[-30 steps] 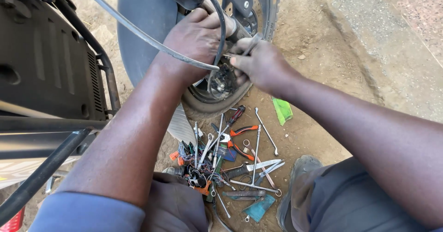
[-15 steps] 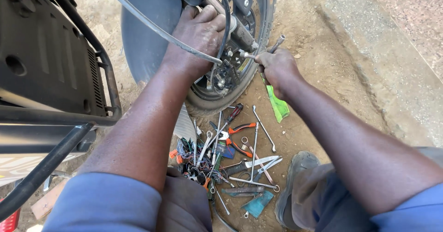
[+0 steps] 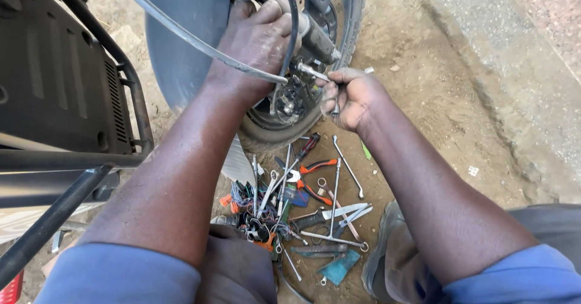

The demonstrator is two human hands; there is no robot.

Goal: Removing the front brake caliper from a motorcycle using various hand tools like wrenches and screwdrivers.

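Beside the wheel (image 3: 339, 50), the right hand (image 3: 351, 98) grips a small wrench (image 3: 315, 72) (silver) while the left hand (image 3: 257, 44) clasps the fork leg (image 3: 315, 38).

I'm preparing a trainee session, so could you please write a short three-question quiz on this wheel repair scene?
1. True or false: the left hand rests on the wheel near its hub.
2. What does the right hand grip? A) a slim metal tool B) orange-handled pliers C) a rag
3. Where do the orange-handled pliers lie?

Key: 1 true. 2 A; the metal tool points at the hub. 3 On the dirt ground, among the tool pile below the wheel.
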